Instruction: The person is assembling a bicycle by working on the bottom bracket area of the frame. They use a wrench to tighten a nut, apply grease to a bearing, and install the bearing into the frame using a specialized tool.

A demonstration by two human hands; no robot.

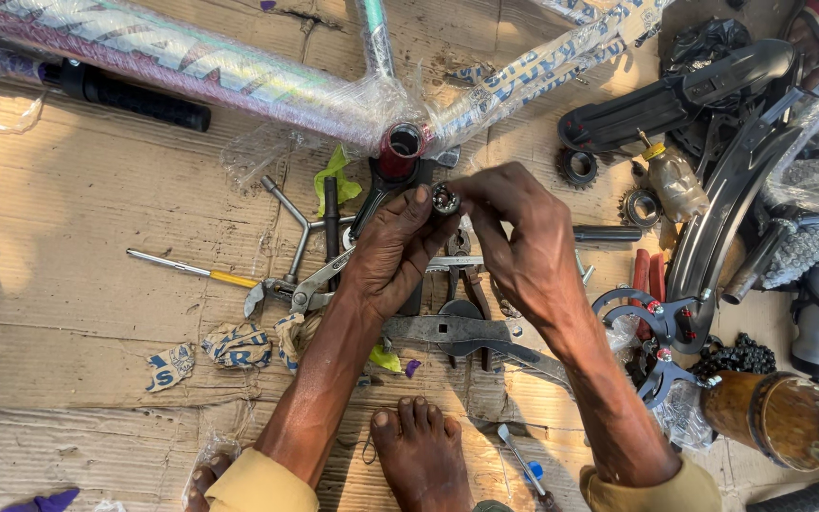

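both hands, left hand (392,248) and right hand (514,237), are pinching a small round steel bearing ring (445,199), not yet seated in the plastic-wrapped bicycle frame's open shell (402,142).

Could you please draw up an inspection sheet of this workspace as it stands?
Surface: flattened brown cardboard sheets on the ground.
Job's things: small round metal bearing ring, pinched between both hands; plastic-wrapped bicycle frame with its open red-rimmed shell just above.
Clutter: yellow-handled screwdriver, silver Y-shaped wrench, pliers, flat steel spanner, toothed sprockets, black plastic mudguard, torn wrapping scraps.
Grip: left hand and right hand both closed on the ring.
Cables: nothing seen.
Surroundings: bare foot, brown wooden cylinder.
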